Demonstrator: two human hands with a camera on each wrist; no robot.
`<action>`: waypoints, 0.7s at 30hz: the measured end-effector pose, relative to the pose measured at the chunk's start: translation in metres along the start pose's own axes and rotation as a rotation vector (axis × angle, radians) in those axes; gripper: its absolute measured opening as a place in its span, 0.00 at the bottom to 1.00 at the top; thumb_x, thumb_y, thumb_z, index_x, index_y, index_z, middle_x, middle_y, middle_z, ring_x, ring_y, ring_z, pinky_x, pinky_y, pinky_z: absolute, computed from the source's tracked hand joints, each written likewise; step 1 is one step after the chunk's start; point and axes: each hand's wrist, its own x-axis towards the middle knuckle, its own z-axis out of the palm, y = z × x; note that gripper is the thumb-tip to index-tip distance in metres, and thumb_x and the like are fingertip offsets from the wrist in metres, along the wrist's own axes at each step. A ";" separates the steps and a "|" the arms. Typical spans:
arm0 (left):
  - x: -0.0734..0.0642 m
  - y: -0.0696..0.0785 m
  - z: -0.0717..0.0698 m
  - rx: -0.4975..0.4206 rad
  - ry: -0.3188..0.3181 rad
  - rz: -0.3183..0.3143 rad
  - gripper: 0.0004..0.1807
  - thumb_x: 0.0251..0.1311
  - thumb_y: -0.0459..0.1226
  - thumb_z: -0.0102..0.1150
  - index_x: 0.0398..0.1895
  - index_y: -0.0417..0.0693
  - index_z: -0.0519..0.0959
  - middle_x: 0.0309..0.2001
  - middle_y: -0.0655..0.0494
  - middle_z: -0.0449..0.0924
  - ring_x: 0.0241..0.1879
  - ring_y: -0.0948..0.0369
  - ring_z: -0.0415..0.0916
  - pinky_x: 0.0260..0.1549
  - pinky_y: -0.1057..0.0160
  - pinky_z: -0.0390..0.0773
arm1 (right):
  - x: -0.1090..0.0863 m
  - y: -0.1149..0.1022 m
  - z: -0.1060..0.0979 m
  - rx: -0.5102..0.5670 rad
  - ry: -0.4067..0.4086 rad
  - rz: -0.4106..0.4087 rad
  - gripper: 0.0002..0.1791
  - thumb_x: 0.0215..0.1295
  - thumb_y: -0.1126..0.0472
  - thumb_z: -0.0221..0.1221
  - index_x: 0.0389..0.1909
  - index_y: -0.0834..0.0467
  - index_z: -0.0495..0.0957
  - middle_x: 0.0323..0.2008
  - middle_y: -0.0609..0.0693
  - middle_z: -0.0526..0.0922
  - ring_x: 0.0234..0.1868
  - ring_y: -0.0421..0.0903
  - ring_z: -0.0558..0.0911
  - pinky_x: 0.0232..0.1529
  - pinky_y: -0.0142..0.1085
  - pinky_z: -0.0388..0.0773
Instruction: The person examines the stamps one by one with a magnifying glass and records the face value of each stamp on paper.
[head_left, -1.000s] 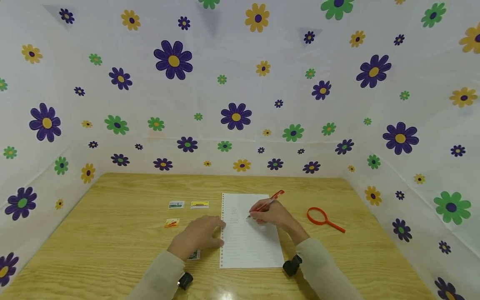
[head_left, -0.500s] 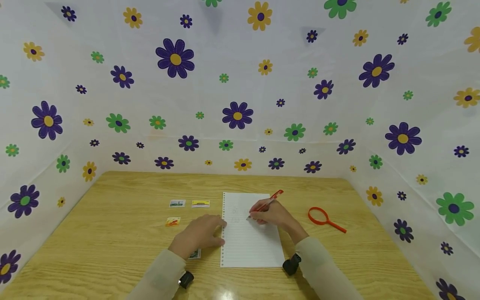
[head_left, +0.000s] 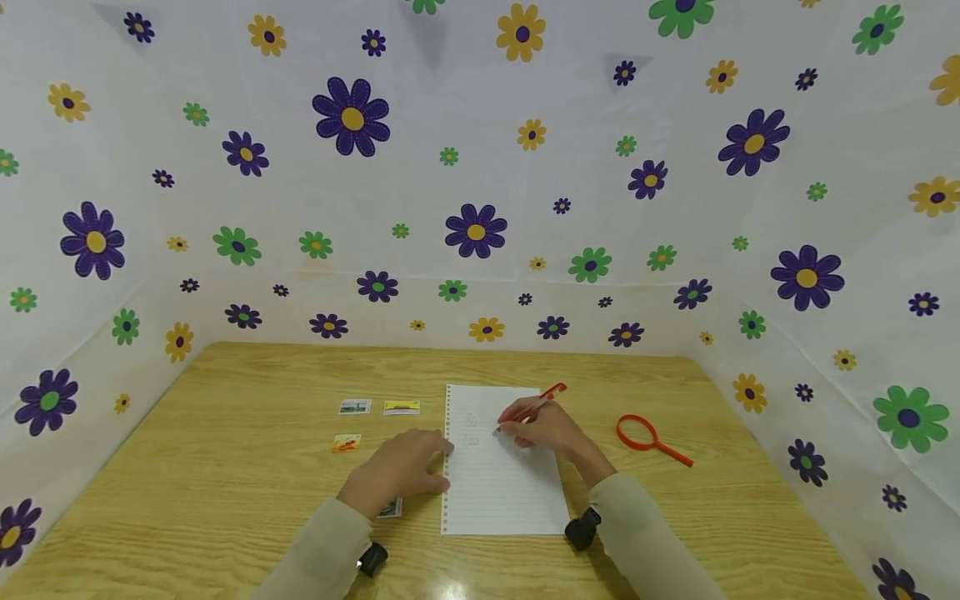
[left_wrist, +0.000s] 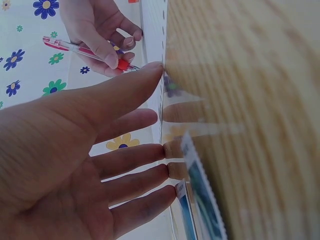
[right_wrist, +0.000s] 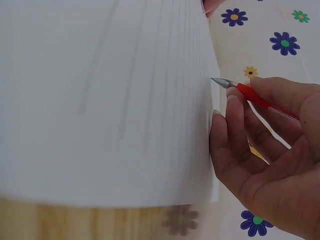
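A red pen with a clear barrel (head_left: 531,408) is pinched in my right hand (head_left: 546,427), its tip right at the lined sheet (head_left: 502,492). In the right wrist view the pen's metal tip (right_wrist: 222,82) points at the paper, thumb and fingers around the red grip. Faint handwriting (head_left: 471,430) stands on the sheet's upper left. My left hand (head_left: 401,467) rests with spread, fairly straight fingers at the sheet's punched left edge. Under that hand lies a stamp (head_left: 390,507), mostly hidden; the left wrist view shows stamps (left_wrist: 202,190) close by the fingertips.
Left of the paper lie a green-grey stamp (head_left: 355,407), a yellow stamp (head_left: 402,407) and a red-and-yellow stamp (head_left: 347,443). To the right is a red magnifying glass (head_left: 652,440). Flower-printed cloth (head_left: 420,183) walls in the wooden table (head_left: 247,433) on three sides.
The head view has shifted slightly. Both hands keep their places, and the pen's upper end has tipped a little while its tip stays at nearly the same spot.
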 end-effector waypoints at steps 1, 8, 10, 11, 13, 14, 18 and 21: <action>0.000 0.000 0.000 0.001 0.000 -0.002 0.28 0.58 0.44 0.75 0.61 0.46 0.82 0.65 0.47 0.81 0.67 0.45 0.75 0.67 0.42 0.75 | 0.000 0.000 0.000 -0.007 -0.007 -0.006 0.05 0.68 0.58 0.67 0.41 0.54 0.88 0.35 0.48 0.87 0.29 0.43 0.80 0.32 0.31 0.76; 0.001 -0.002 0.001 -0.006 0.004 0.001 0.27 0.58 0.43 0.75 0.61 0.46 0.82 0.65 0.47 0.81 0.67 0.44 0.75 0.66 0.41 0.75 | -0.003 0.000 -0.002 -0.038 -0.029 -0.025 0.06 0.67 0.58 0.68 0.40 0.55 0.87 0.31 0.47 0.86 0.28 0.43 0.79 0.32 0.31 0.74; 0.001 -0.002 0.001 -0.007 0.009 -0.001 0.27 0.58 0.43 0.75 0.61 0.46 0.82 0.65 0.47 0.81 0.67 0.44 0.75 0.66 0.41 0.75 | -0.003 0.001 -0.003 -0.033 -0.044 -0.031 0.06 0.66 0.58 0.68 0.40 0.55 0.87 0.31 0.47 0.87 0.28 0.43 0.79 0.32 0.31 0.75; 0.001 -0.002 0.001 -0.008 0.011 -0.002 0.27 0.58 0.43 0.75 0.61 0.46 0.82 0.65 0.47 0.81 0.67 0.44 0.75 0.66 0.41 0.75 | -0.003 0.001 -0.004 -0.034 -0.052 -0.043 0.06 0.67 0.58 0.68 0.40 0.56 0.87 0.31 0.48 0.87 0.28 0.43 0.79 0.32 0.32 0.75; 0.000 -0.002 0.000 -0.012 0.014 -0.004 0.27 0.58 0.43 0.75 0.60 0.46 0.82 0.65 0.46 0.81 0.67 0.44 0.75 0.66 0.41 0.75 | -0.003 0.001 -0.004 -0.026 -0.066 -0.062 0.07 0.67 0.58 0.68 0.40 0.56 0.87 0.32 0.49 0.88 0.29 0.43 0.80 0.32 0.32 0.76; 0.000 -0.002 0.000 -0.011 0.015 -0.003 0.27 0.58 0.43 0.75 0.60 0.46 0.82 0.65 0.46 0.81 0.67 0.44 0.75 0.66 0.41 0.75 | -0.003 0.001 -0.004 -0.027 -0.068 -0.069 0.07 0.67 0.57 0.68 0.41 0.56 0.87 0.32 0.49 0.88 0.29 0.42 0.80 0.32 0.32 0.76; 0.000 -0.002 0.000 -0.021 0.011 0.003 0.27 0.58 0.43 0.76 0.60 0.46 0.82 0.64 0.46 0.81 0.66 0.44 0.75 0.66 0.40 0.74 | -0.002 0.001 -0.004 -0.034 -0.045 -0.063 0.08 0.68 0.55 0.67 0.42 0.55 0.88 0.35 0.48 0.88 0.30 0.42 0.82 0.33 0.32 0.78; 0.000 -0.002 0.000 -0.023 0.012 0.011 0.27 0.58 0.43 0.75 0.60 0.46 0.82 0.64 0.46 0.81 0.66 0.43 0.75 0.66 0.40 0.74 | -0.003 0.003 -0.004 -0.052 -0.019 -0.054 0.08 0.69 0.54 0.67 0.43 0.54 0.87 0.38 0.48 0.88 0.31 0.42 0.82 0.34 0.32 0.80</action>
